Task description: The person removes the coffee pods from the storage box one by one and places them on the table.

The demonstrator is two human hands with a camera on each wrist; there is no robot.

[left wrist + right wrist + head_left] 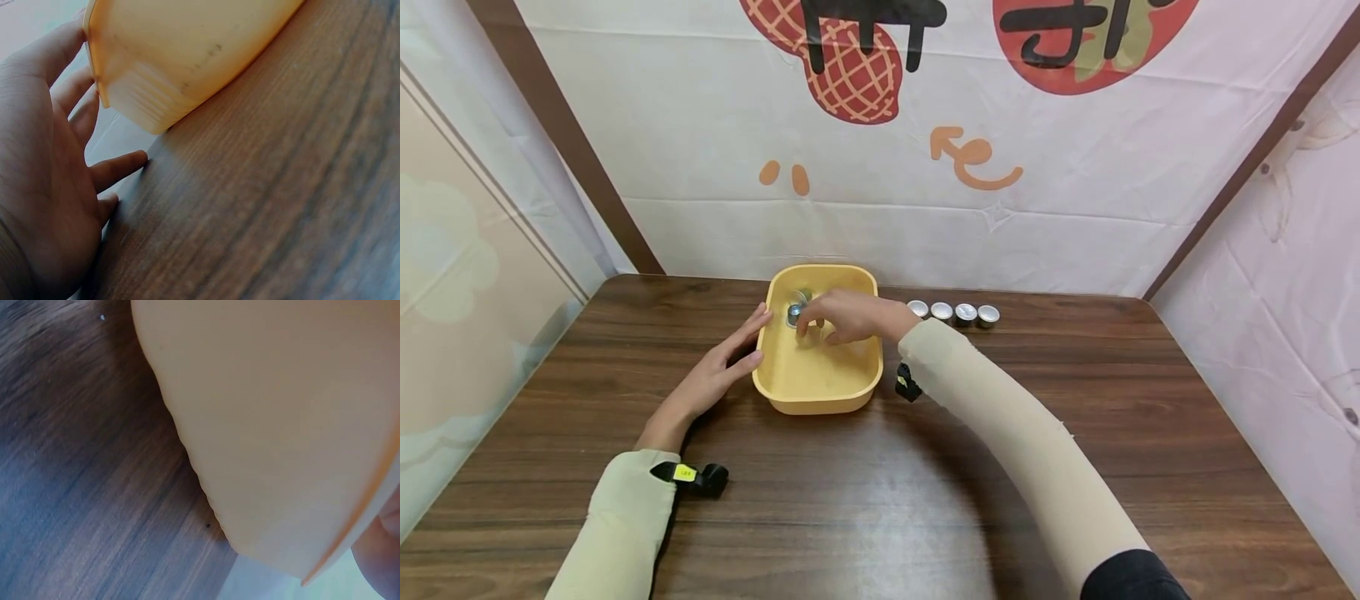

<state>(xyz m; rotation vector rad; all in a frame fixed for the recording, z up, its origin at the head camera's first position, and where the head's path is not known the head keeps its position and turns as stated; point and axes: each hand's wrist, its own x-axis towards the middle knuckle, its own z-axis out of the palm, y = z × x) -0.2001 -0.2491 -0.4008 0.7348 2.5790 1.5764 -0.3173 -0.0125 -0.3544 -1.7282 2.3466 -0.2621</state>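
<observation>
A yellow plastic bin [808, 406] stands near the back edge of the table. My left hand [718, 367] rests against its left side, fingers spread and fairly straight, and the left wrist view shows fingers touching the rim. My right hand [842, 315] reaches down into the bin with bent fingers. Just beside these fingertips lies a small round metallic piece with a dark blue centre [794, 313], with a few others partly hidden behind it. Whether the fingers pinch anything cannot be seen. In the right wrist view the bin's wall [262, 425] covers most of the hand.
Several small round pieces with silvery white tops and dark sides, one of them a cup-like piece [988, 316], stand in a row right of the bin. The right forearm passes close by them. A printed cloth [887, 233] hangs behind the wooden table [850, 517].
</observation>
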